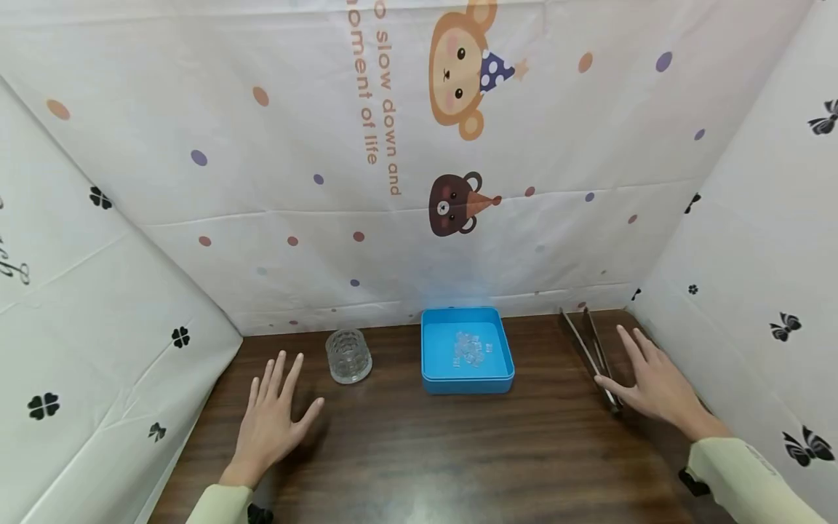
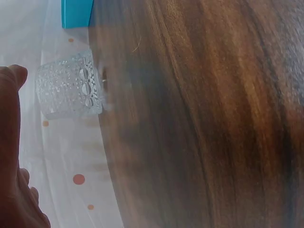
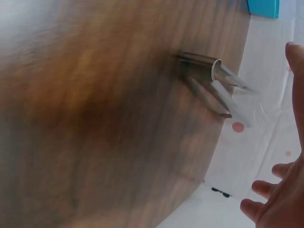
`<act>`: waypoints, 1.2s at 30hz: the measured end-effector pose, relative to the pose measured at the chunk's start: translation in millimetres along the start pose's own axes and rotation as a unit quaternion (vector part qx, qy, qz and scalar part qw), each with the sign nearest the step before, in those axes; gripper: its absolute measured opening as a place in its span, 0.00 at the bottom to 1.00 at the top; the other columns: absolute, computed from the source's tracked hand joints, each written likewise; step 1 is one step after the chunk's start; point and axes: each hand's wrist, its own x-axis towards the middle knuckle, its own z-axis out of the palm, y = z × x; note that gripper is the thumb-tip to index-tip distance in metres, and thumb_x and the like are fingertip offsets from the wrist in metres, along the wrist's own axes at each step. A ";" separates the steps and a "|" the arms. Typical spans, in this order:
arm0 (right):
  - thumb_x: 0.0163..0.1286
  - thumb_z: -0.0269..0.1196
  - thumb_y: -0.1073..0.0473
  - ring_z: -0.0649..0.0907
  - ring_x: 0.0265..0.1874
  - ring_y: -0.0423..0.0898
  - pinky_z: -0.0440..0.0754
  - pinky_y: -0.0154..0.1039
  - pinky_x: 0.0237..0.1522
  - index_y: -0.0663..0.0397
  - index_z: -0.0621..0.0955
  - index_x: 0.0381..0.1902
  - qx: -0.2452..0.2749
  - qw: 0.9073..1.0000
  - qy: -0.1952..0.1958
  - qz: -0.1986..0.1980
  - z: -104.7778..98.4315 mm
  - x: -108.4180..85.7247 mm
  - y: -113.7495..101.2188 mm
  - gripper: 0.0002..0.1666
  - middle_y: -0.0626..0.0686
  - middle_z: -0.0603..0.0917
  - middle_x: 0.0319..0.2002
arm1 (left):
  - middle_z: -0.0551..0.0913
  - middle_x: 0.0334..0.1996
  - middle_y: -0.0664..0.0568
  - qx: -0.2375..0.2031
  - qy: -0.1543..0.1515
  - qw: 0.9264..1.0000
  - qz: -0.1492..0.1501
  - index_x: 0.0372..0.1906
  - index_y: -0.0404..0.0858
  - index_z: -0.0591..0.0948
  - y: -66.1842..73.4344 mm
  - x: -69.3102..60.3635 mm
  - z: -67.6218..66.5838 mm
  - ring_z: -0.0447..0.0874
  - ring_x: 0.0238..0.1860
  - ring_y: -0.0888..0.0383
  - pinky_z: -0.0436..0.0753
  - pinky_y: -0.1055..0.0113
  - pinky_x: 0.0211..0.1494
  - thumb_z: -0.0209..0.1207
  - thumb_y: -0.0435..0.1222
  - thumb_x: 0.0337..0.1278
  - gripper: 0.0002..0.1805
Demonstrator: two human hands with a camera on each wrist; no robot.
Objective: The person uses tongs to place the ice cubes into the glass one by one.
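Observation:
A clear cut-glass cup (image 1: 349, 356) stands at the back left of the table, also visible in the left wrist view. My left hand (image 1: 270, 422) is to its left and nearer me, fingers spread straight, holding nothing. Metal tongs (image 3: 209, 78) lie at the back right with their arms apart. Beside and above them is my right hand (image 1: 655, 378), its fingers extended. In the head view its thumb overlaps the tongs; the right wrist view shows a gap between them. Small clear pieces (image 1: 469, 348) lie loosely in the blue square tray (image 1: 468, 386), between cup and tongs.
A dark wood-grain table (image 1: 419, 451) carries everything. White printed sheeting (image 1: 314, 262) rises directly behind the table, close to the tray, with more sheeting along the left and right sides.

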 end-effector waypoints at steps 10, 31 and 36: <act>0.66 0.62 0.25 0.65 0.61 0.86 0.73 0.78 0.45 0.55 0.39 0.83 -0.005 0.996 -0.090 0.024 11.2 35.8 -10.3 0.70 0.81 0.56 0.73 | 0.49 0.82 0.39 -0.003 0.007 1.000 0.005 0.84 0.55 0.49 0.1 -3.0 2.6 0.47 0.80 0.36 0.50 0.33 0.75 0.62 0.60 0.65 0.51; 0.72 0.64 0.37 0.81 0.38 0.77 0.79 0.64 0.28 0.53 0.27 0.81 0.029 0.976 -0.205 0.072 31.7 71.4 -3.5 0.69 0.92 0.56 0.64 | 0.53 0.80 0.35 -0.010 0.039 0.999 -0.011 0.84 0.52 0.52 1.2 -16.1 -2.5 0.50 0.78 0.33 0.51 0.32 0.75 0.65 0.57 0.63 0.51; 0.72 0.66 0.46 0.82 0.40 0.74 0.81 0.62 0.29 0.61 0.28 0.79 0.038 0.974 -0.212 0.072 34.4 76.2 -1.8 0.68 0.88 0.69 0.57 | 0.55 0.79 0.34 -0.008 0.043 0.999 -0.011 0.83 0.48 0.56 -0.7 -17.9 -1.2 0.52 0.78 0.32 0.55 0.30 0.73 0.66 0.57 0.61 0.50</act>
